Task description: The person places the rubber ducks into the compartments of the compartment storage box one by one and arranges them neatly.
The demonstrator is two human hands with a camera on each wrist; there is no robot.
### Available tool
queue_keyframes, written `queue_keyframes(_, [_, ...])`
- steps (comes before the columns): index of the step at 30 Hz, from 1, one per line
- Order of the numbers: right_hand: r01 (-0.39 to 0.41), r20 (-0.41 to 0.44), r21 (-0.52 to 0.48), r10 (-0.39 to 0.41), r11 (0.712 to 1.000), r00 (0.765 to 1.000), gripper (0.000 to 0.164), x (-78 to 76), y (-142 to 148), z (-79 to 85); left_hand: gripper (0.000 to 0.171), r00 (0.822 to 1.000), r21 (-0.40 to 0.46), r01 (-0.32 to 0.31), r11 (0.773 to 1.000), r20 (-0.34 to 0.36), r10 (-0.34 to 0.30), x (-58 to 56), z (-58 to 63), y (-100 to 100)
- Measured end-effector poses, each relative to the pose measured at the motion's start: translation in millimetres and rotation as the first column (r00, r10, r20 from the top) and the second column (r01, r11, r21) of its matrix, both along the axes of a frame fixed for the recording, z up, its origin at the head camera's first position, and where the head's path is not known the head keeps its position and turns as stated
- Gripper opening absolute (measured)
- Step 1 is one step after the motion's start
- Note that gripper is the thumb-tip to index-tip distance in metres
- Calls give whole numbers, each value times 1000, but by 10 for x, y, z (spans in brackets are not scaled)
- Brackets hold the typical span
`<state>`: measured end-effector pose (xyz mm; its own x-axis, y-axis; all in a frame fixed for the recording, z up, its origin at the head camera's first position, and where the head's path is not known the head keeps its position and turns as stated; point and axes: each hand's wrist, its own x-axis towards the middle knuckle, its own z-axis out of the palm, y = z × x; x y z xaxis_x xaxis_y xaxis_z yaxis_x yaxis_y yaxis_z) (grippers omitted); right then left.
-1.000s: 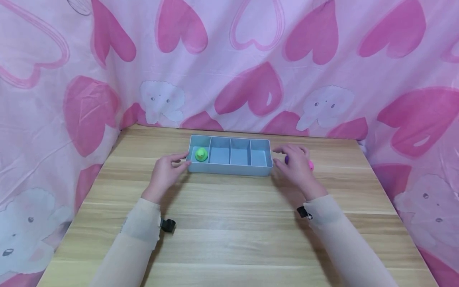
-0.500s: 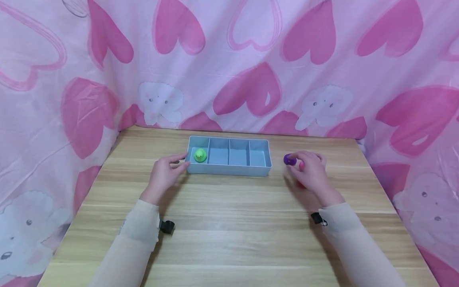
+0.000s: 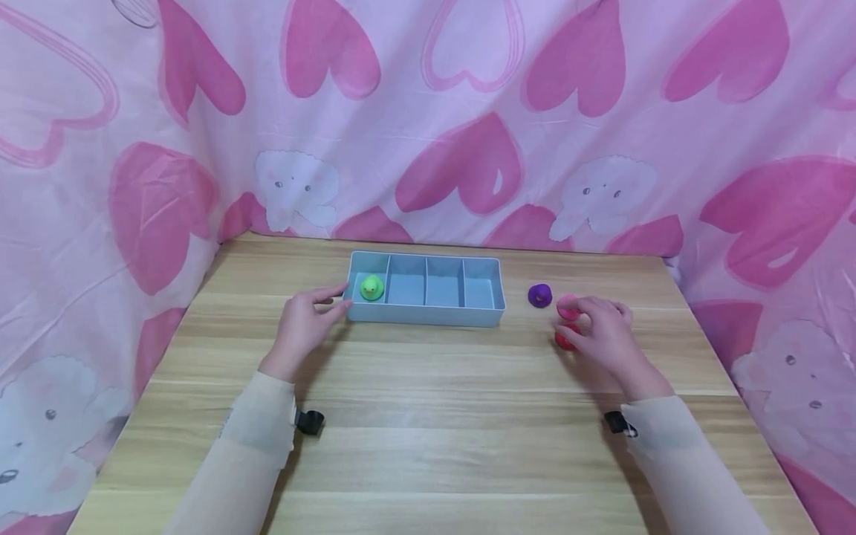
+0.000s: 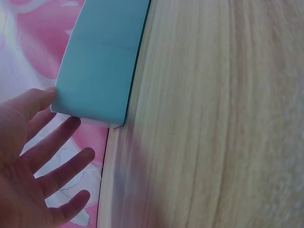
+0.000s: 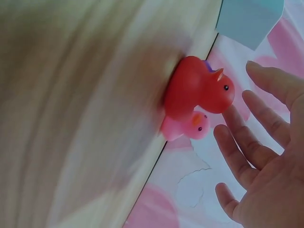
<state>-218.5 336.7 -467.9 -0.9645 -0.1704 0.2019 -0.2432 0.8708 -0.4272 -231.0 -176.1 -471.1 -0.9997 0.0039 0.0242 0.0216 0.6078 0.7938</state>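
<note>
A pale blue divided box point(image 3: 426, 316) stands on the table with a green rubber duck point(image 3: 371, 287) in its leftmost compartment. My left hand point(image 3: 302, 327) touches the box's left end with thumb and fingertips; the other fingers spread loosely in the left wrist view. My right hand point(image 3: 605, 338) hovers over a red rubber duck point(image 5: 197, 88) and a pink rubber duck point(image 5: 183, 127), fingers apart and holding nothing. Both ducks are partly covered by this hand in the head view. A purple duck point(image 3: 539, 296) sits between the box and the pink duck.
The wooden table point(image 3: 428, 423) stretches in front of the box. A pink heart-patterned curtain point(image 3: 461, 148) hangs behind and on both sides. Small black cameras point(image 3: 310, 423) are strapped at the wrists.
My right hand has moved rightward from the box's right end, past the purple duck, to over the red and pink ducks. My left hand stays at the box's left end.
</note>
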Motion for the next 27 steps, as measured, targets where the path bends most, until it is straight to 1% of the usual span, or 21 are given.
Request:
queue_keyframes(9, [12,17,32,-13,999,1000,44,124,107,-51,45,1000,1,-1,1000,1,1,-1,4,12])
queue_keyframes(14, [43,55,44,-46,998,997,47,177,145,-76,44,1000,-5,1,1000,-3,-1,3,9,9])
queue_keyframes(24, [59,115,59,-65,997,991,46,215,152,-57,44,1000,-1,2,1000,-5,-2,11,15,2])
queue_keyframes(27, [61,122,60,-68,996,990,45,216,160,-64,45,1000,-2,3,1000,-3,-3,9,13,6])
